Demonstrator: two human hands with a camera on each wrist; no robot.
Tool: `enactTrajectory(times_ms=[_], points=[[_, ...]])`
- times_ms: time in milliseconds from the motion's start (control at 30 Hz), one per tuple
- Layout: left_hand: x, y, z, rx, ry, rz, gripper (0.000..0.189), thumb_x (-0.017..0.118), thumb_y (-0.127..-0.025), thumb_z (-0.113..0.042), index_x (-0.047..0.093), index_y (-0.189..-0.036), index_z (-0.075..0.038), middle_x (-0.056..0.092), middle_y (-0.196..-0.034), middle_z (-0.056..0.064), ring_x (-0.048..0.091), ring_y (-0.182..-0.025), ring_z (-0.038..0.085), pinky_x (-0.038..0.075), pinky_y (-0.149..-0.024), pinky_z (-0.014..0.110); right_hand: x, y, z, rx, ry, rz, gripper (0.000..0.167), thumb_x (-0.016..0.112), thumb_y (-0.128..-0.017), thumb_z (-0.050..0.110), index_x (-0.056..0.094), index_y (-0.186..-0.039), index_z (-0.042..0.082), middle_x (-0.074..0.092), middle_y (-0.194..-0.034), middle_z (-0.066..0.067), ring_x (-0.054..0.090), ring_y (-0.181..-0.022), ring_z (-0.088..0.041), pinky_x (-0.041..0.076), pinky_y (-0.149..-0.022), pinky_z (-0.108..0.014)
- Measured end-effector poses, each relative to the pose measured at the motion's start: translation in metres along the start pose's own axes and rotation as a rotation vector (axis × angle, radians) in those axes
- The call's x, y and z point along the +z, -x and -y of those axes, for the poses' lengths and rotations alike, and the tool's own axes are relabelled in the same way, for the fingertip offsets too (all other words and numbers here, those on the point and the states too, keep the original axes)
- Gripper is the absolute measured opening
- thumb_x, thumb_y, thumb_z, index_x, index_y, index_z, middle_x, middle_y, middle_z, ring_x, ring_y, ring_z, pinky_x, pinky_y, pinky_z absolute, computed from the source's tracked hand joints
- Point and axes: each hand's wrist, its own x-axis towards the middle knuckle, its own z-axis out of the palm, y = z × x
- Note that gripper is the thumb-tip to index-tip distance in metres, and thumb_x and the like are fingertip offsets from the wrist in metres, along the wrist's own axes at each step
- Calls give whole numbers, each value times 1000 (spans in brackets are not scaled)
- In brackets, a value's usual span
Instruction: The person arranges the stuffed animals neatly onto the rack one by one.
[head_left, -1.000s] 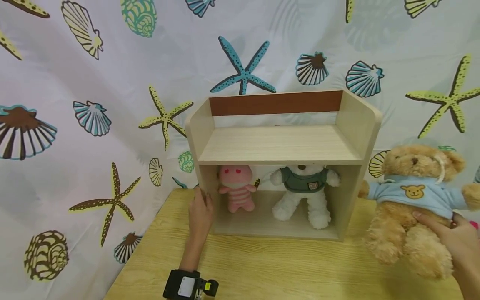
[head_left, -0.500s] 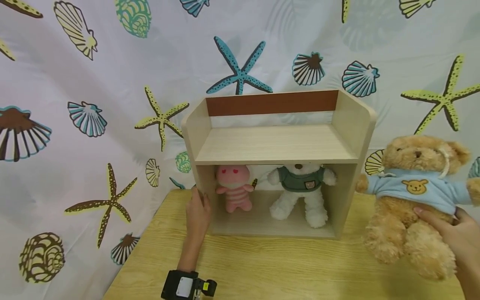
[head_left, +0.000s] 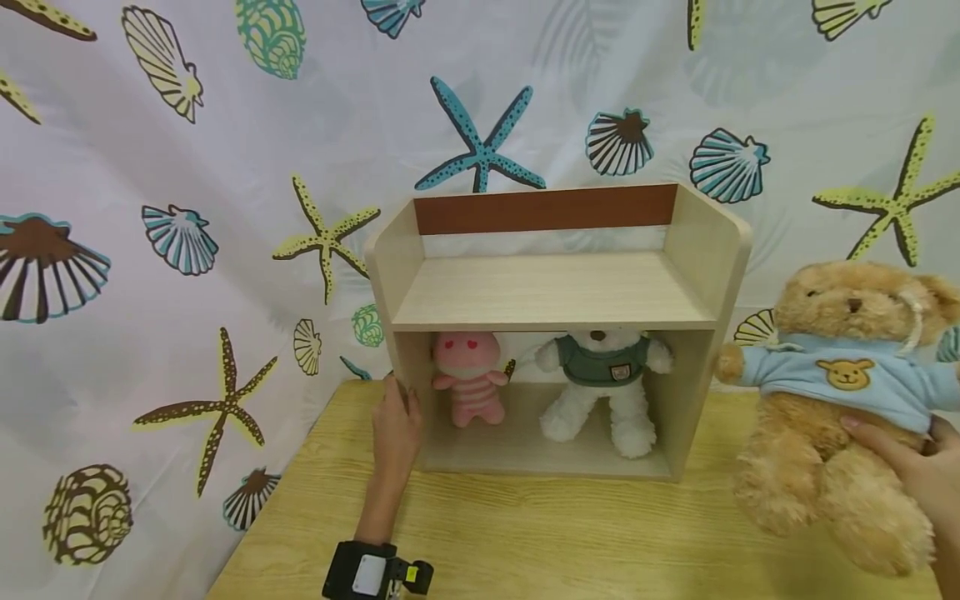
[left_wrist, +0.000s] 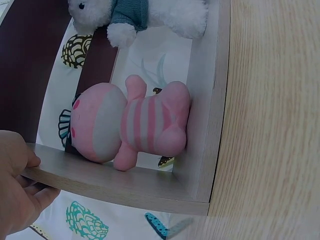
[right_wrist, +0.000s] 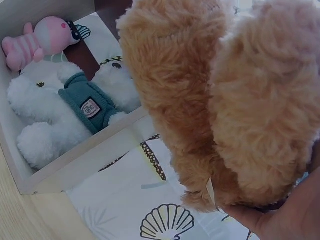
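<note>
My left hand grips the left side panel of a small two-tier shelf, thumb inside and fingers outside in the left wrist view. At the right of the head view, my right hand holds a tan teddy bear in a light blue sweater around its lower body. The bear is upright, facing the head camera, beside the shelf and raised above the table. Within the lower compartment are a pink striped plush doll, at the left, and a white plush bear in a green top, its head partly hidden by the board above.
The shelf stands on a wood-grain table. Its upper tier has raised sides and a brown back rail. A white curtain printed with shells and starfish hangs behind the table and along its left.
The teddy bear in my right hand has risen a little and shifted slightly right, away from the shelf. My left hand stays on the side panel, and the plush toys inside have not moved.
</note>
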Motion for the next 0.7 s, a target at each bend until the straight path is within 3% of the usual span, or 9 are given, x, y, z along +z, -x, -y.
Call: enactTrajectory(times_ms=[67, 100, 133, 233, 333, 400, 500, 700], points=[[0, 0, 0, 4, 3, -1, 15, 59, -97, -1, 48, -106, 4, 64, -85, 32, 67, -77, 48, 51, -58, 55, 0, 2, -1, -117, -86, -44, 37, 63, -98, 23, 46, -131, 18, 55, -93, 19, 54, -75, 7, 44, -66, -13], [0, 0, 0, 5, 6, 0, 15, 59, -98, -1, 48, -106, 4, 64, -85, 33, 67, -78, 48, 51, -59, 55, 0, 2, -2, -180, -137, -69, 31, 65, -96, 15, 48, -121, 24, 47, -87, 27, 45, -69, 14, 38, -60, -8], [0, 0, 0, 6, 7, 0, 15, 59, -98, -1, 48, -106, 4, 64, -85, 33, 67, -78, 48, 52, -59, 56, 1, 5, -1, -218, -161, -88, 36, 65, -96, 13, 44, -118, 33, 44, -90, 31, 44, -75, 16, 37, -64, -5], [-1, 0, 0, 7, 12, 0, 14, 58, -98, -1, 47, -106, 4, 64, -84, 33, 67, -78, 48, 52, -58, 55, 1, 8, 2, -327, -231, -98, 43, 64, -93, 3, 46, -112, 38, 47, -94, 30, 46, -80, 15, 35, -68, -4], [-1, 0, 0, 7, 14, -2, 14, 58, -98, 0, 47, -105, 4, 64, -83, 32, 67, -77, 47, 52, -57, 54, 0, 12, 6, -334, -220, -65, 46, 62, -96, 6, 41, -116, 43, 44, -99, 29, 43, -84, 14, 33, -70, -4], [-1, 0, 0, 13, 15, -4, 14, 58, -98, 0, 47, -105, 4, 64, -83, 32, 67, -76, 47, 52, -56, 54, 0, 12, 8, -351, -236, -42, 47, 61, -95, 4, 42, -115, 41, 46, -99, 27, 45, -82, 13, 35, -69, -5], [0, 0, 1, 19, 16, -7, 14, 58, -97, 1, 47, -105, 4, 63, -81, 32, 67, -75, 48, 52, -55, 54, 3, 14, 12, -384, -224, -24, 48, 59, -97, 5, 39, -121, 41, 43, -105, 27, 44, -90, 13, 33, -74, -5], [2, 0, 1, 23, 7, -13, 14, 59, -97, 1, 47, -105, 4, 63, -79, 32, 67, -74, 48, 51, -55, 54, 15, 21, 24, -433, -189, -76, 52, 61, -98, 9, 35, -130, 40, 39, -113, 29, 39, -103, 12, 29, -82, -4]])
